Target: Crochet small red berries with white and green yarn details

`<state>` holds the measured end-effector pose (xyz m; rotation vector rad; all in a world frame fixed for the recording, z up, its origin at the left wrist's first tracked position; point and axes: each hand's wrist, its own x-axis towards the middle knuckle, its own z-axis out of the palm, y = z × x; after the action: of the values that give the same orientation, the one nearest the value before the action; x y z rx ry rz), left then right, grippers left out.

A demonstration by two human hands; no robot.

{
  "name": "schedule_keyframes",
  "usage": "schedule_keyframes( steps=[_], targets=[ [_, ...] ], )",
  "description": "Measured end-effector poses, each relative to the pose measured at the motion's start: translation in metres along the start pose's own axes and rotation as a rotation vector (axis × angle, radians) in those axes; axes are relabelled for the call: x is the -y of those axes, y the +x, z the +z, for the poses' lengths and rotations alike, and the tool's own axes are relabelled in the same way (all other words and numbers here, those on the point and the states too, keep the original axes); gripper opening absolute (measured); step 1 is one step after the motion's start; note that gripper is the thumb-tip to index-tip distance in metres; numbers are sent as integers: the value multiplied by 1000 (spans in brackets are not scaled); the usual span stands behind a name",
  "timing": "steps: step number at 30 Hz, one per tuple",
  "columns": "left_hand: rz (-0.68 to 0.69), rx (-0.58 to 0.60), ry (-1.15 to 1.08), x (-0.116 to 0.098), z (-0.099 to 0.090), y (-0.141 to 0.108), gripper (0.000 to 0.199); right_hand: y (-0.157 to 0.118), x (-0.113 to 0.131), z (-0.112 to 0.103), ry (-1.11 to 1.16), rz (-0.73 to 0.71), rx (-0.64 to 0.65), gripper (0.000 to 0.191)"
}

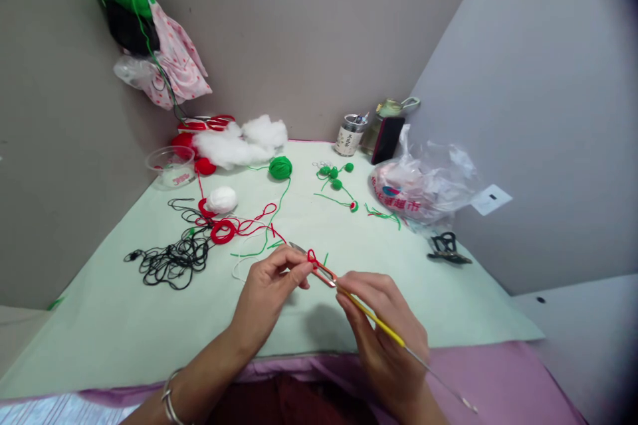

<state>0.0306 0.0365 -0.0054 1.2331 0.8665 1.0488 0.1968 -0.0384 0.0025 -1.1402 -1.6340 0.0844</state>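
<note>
My left hand point(266, 295) pinches a small looped piece of red yarn point(312, 256) between thumb and fingertips. In my right hand point(391, 325) is a crochet hook point(376, 321) with a yellow grip, held like a pen, its far end pointing at the red loop. Whether the hook's tip is inside the loop cannot be made out. Just behind the fingertips lies what looks like a pair of snips point(325, 272) with orange handles and a dark blade, partly hidden by the hands. A red strand runs from my left fingers toward the red yarn ring point(222, 232).
Tangled black cord point(174, 259) and a white yarn ball point(222, 200) lie left. Behind are a green yarn ball point(280, 168), white stuffing point(234, 146) and small green crocheted pieces point(337, 184). A plastic bag point(423, 186), phone point(387, 139) and black claw clip point(447, 249) are right.
</note>
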Motion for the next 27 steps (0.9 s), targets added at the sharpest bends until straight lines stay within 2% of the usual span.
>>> schedule_keyframes(
  steps=[3, 7, 10, 12, 17, 22, 27],
  targets=[
    [0, 12, -15, 1, 0, 0, 19, -7, -5, 4, -94, -56, 22, 47],
    [-61, 93, -91, 1, 3, -3, 20, -17, -18, 9, -196, -170, 35, 54],
    [-145, 159, -196, 2, 5, -4, 21, -17, -21, 9, -141, -172, 41, 54],
    [-163, 190, -222, 1, 4, -4, 21, -12, -17, 7, -26, -94, 45, 48],
    [-99, 257, -134, -3, -2, -2, 19, 1, -11, -1, 280, 220, 69, 26],
    [-94, 320, -175, -3, -2, -2, 18, 0, -20, 1, 584, 524, -23, 27],
    [-145, 356, -219, -2, 1, -4, 19, 3, -21, 6, 843, 750, -72, 31]
  ],
)
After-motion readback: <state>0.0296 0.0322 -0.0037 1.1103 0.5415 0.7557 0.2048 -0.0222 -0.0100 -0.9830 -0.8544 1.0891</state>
